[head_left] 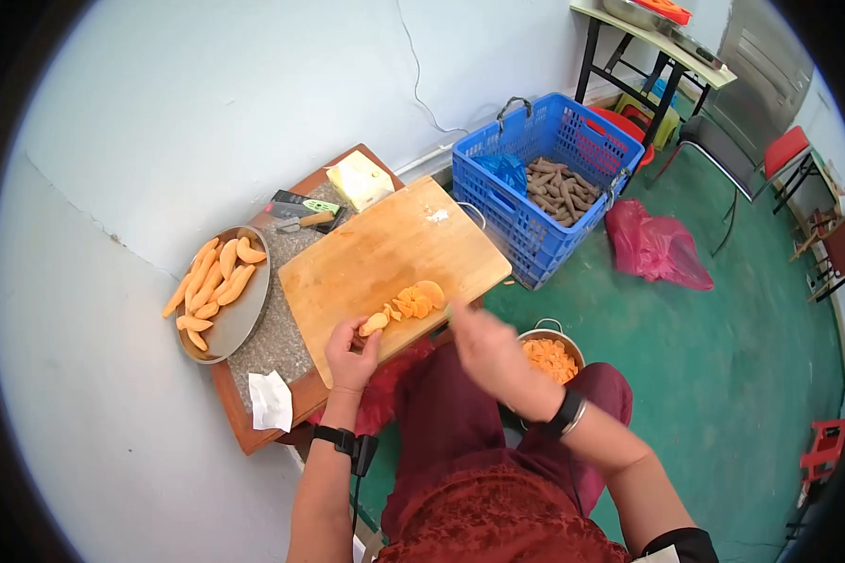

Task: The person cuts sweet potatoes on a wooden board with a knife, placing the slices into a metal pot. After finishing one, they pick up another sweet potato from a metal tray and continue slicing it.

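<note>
My left hand (350,355) is closed around the short end of a peeled sweet potato (374,324) on the wooden cutting board (366,249). Beside it, a row of orange sweet potato slices (415,300) lies along the near edge of the board. My right hand (490,352) is a blurred fist just past the board's near right edge, above the floor side. What it grips is hidden by blur and angle. Below that hand, a metal pot (578,355) holds cut orange pieces (549,359).
A metal pan (253,319) of peeled sweet potatoes (211,281) sits left. Behind the board are a peeler (305,221) and a tissue pack (361,180). A blue crate (498,220) holds unpeeled sweet potatoes (561,190). A pink bag (657,246) lies on the green floor.
</note>
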`<state>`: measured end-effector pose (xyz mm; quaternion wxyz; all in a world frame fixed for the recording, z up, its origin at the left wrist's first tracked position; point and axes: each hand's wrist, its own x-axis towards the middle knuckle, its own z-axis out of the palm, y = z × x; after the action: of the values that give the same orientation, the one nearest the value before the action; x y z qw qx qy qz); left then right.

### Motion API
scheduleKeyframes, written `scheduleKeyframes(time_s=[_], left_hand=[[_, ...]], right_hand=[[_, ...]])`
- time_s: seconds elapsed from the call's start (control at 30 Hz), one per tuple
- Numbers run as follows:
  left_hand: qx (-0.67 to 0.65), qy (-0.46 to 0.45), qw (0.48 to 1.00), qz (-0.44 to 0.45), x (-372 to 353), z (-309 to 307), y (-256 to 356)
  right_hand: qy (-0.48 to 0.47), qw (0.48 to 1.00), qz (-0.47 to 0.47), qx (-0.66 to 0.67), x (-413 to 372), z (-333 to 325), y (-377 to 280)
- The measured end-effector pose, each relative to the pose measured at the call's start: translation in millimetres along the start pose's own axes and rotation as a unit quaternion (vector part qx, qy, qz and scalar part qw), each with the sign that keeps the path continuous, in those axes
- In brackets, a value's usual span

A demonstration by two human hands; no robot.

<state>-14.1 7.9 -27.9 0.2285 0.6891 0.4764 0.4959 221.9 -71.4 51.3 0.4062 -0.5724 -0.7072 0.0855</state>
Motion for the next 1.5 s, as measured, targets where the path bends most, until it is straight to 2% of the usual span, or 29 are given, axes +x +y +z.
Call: scheduleKeyframes(time_s=[0.13, 0.47, 0.63, 0.93, 1.23, 1.33, 1.5], left_hand=[[0.044, -0.03, 0.997, 0.059, 1.9, -6.7, 3.4], [0.027, -0.018, 0.999, 0.04, 4.4, -5.6, 9.5], [0.024, -0.036, 0.999, 0.031, 2.9, -7.8, 6.5], [0.006, -0.015, 1.0, 0.02, 3.1, -8.0, 8.2], [0.029, -0.018, 0.998, 0.043, 7.4, -8.4, 14.0], [0.021, -0.032, 0.999, 0.006, 5.2, -8.4, 9.6], [0.02, -0.026, 0.999, 0.019, 6.7, -8.4, 11.0]], right_hand=[[-0.075, 0.997, 0.022, -0.026, -34.9, 31.5, -20.6], [-0.136, 0.986, 0.034, -0.092, -38.8, 40.4, -26.2], [-0.141, 0.982, 0.037, -0.117, -42.9, 33.2, -38.8], [-0.15, 0.978, 0.026, -0.14, -44.8, 32.0, -41.1], [-0.149, 0.979, 0.027, -0.136, -45.6, 31.1, -42.2], [-0.154, 0.978, 0.028, -0.136, -47.4, 32.9, -37.8], [-0.157, 0.974, 0.015, -0.164, -46.8, 34.3, -37.1]])
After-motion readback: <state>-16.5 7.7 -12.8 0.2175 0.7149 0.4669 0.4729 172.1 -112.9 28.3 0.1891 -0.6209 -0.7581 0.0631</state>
